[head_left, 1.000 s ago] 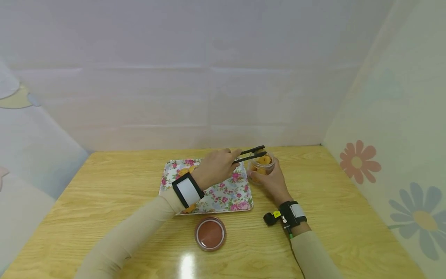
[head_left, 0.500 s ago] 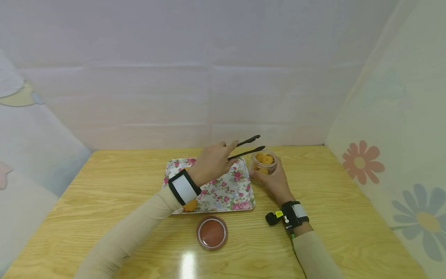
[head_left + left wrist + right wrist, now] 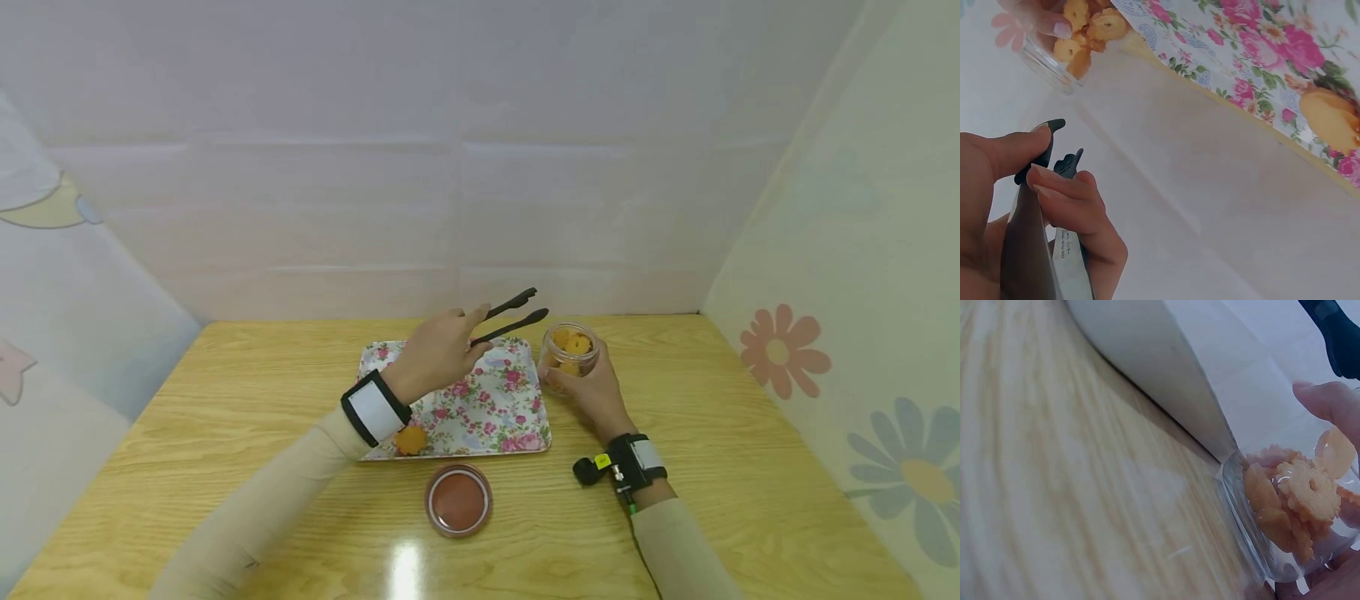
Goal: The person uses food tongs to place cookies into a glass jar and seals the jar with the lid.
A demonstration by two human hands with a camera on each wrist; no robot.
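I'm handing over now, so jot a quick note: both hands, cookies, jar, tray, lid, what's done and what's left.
Left hand grips the black tongs, empty, raised over the floral tray.
Right hand holds the open clear jar on the table, right of the tray.
Done: several cookies sit in the jar.
Left: one cookie on the tray at its near edge; the brown lid lies in front of the tray, off the jar.

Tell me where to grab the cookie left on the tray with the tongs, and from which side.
Probably take the cookie across its rim from above. It lies flat at the tray near edge, beside the left wrist, so the tongs tips would straddle it best coming straight down, clear of the tray's raised lip.
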